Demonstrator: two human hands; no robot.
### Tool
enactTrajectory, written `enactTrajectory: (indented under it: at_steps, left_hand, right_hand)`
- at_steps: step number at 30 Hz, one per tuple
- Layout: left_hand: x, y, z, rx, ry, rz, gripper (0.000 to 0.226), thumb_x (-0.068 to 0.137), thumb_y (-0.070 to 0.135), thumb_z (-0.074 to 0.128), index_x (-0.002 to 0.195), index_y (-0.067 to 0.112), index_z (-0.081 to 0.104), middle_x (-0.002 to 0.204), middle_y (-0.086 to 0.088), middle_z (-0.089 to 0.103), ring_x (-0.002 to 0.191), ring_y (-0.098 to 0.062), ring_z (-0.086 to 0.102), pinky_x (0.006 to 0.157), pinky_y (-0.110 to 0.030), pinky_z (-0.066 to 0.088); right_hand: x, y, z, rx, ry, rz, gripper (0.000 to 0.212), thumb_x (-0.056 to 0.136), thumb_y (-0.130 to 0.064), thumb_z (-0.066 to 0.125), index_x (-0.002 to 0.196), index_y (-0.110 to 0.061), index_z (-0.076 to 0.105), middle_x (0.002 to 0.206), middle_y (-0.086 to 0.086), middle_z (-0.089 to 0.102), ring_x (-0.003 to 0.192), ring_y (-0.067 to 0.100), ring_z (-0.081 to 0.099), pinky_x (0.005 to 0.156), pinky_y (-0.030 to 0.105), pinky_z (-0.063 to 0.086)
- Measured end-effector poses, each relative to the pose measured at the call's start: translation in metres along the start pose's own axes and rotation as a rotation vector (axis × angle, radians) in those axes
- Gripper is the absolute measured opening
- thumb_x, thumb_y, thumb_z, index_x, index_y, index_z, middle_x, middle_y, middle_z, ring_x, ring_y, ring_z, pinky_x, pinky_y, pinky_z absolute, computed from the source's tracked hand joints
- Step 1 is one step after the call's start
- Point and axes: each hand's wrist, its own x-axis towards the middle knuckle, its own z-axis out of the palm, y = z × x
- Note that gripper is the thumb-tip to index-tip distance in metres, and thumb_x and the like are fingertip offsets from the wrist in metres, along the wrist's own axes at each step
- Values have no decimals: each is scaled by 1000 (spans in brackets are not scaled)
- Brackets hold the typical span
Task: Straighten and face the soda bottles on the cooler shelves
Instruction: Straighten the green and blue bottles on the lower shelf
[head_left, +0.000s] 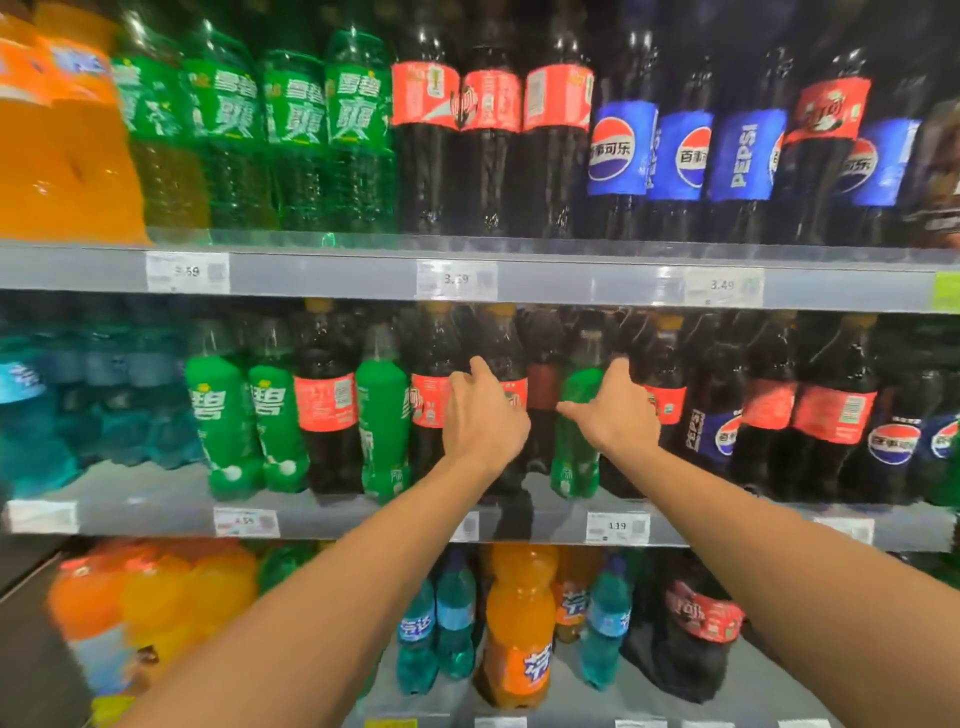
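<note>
On the middle shelf (519, 517) stand mixed soda bottles, some with labels turned sideways. My left hand (483, 415) is wrapped around a dark cola bottle with a red label (506, 358) near the centre. My right hand (621, 410) holds a green soda bottle (574, 447) just to the right; its thumb lies across the front and the fingers reach round the right side. A second cola bottle (543, 389) stands further back, between the two hands. Green bottles (226, 421) and a cola bottle (324, 410) stand to the left, and cola and blue-labelled Pepsi bottles (831, 421) to the right.
The top shelf (337, 273) carries large orange, green, cola and Pepsi bottles (621, 150). The bottom shelf holds an orange bottle (519, 623), teal bottles (454, 618) and a leaning cola bottle (696, 639). Teal multipacks (78, 395) fill the middle shelf's left end. Price tags line the shelf edges.
</note>
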Motion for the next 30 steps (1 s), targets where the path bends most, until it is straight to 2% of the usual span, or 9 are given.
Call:
enactTrajectory:
  at_steps: [3,5,7,10,13,15,19,26,30]
  left_hand:
    - [2,-7,-6,-51,-84,-34,79,81,26,71,148,18,28,140,-12,44,128,-34,47,98,-44,47]
    - [-4,-12,-10,-78,-176,-43,91,80,24,72,153,22,17,149,-13,37,135,-35,40,106,-48,42]
    - [-10,-14,-13,-120,-264,-60,101,78,17,68,156,24,4,154,-13,28,140,-35,34,111,-49,37]
    - [-14,-13,-22,-157,-320,-82,101,72,14,65,155,21,7,156,-14,26,141,-34,32,112,-49,36]
    - [-14,-7,-38,-126,-266,-104,94,74,21,70,151,8,17,155,-14,28,140,-35,34,111,-51,35]
    - [-16,-2,-54,-87,-218,-92,92,73,25,72,148,6,22,154,-15,28,139,-36,35,110,-51,35]
    - [-15,3,-83,-73,-143,-96,86,77,19,66,149,7,20,156,-13,25,141,-34,32,111,-52,33]
    - [-8,18,-140,-76,-87,-87,91,83,15,58,155,15,3,159,-10,16,144,-36,22,112,-54,28]
    - [-9,14,-160,-82,-75,-97,89,84,15,57,155,13,4,160,-9,16,145,-35,20,113,-55,27]
  right_hand:
    - [-14,3,-15,69,0,-66,73,74,-34,85,127,-17,36,108,12,70,95,36,69,72,41,54]
    - [-25,4,-26,91,-27,-133,70,72,-26,87,121,-20,38,101,9,70,81,29,69,63,35,49]
    - [-34,3,-39,110,-53,-189,67,72,-21,88,117,-21,38,96,6,69,69,20,66,57,34,50]
    - [-41,-7,-59,120,-53,-244,65,73,-20,86,120,-21,41,95,5,68,71,21,61,62,35,47]
    - [-43,-18,-74,133,-72,-260,71,71,-23,87,127,-22,43,97,4,68,78,24,63,73,38,52]
    - [-45,-24,-82,137,-87,-285,72,68,-24,89,126,-24,45,100,4,69,81,25,66,79,41,55]
    - [-51,-35,-92,143,-127,-339,74,63,-25,91,124,-26,49,104,-1,69,89,22,68,84,40,56]
    - [-56,-55,-106,209,-169,-402,77,59,-22,94,125,-25,55,107,-4,69,90,16,69,80,27,50]
    - [-57,-66,-104,282,-191,-409,79,56,-22,96,124,-27,55,108,-4,72,88,15,72,79,41,61]
